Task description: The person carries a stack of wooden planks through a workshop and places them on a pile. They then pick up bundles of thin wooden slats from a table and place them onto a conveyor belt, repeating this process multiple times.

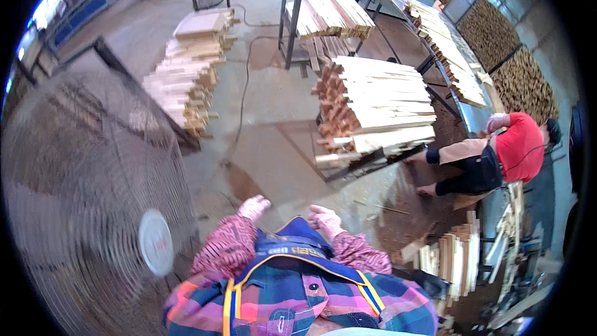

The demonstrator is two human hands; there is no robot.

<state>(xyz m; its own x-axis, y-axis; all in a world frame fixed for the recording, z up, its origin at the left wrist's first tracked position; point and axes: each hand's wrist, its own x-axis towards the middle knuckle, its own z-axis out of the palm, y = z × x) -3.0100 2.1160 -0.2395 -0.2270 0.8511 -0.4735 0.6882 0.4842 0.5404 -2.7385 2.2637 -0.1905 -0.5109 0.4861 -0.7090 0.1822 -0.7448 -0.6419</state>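
Observation:
Both my hands are in front of my waist, over the floor, and slightly blurred. My left hand [254, 208] is at the left edge of the blue apron [292, 241], its fingers loosely stretched and nothing visible in them. At the apron's right side, my right hand [326, 221] has its fingers loosely bent and apart, and I see nothing held there. Patterned sleeves cover both forearms. Ahead, apart from my hands, lies a big stack of pale wooden strips [388, 99] on a dark metal frame.
A large caged fan [155, 242] stands close at my left. Beyond it is another wood pile [193, 68]; a cable [245, 87] crosses the floor. A person in red [519, 146] bends beside a long bench with strips [448, 50]. More wood pieces [457, 255] stand at lower right.

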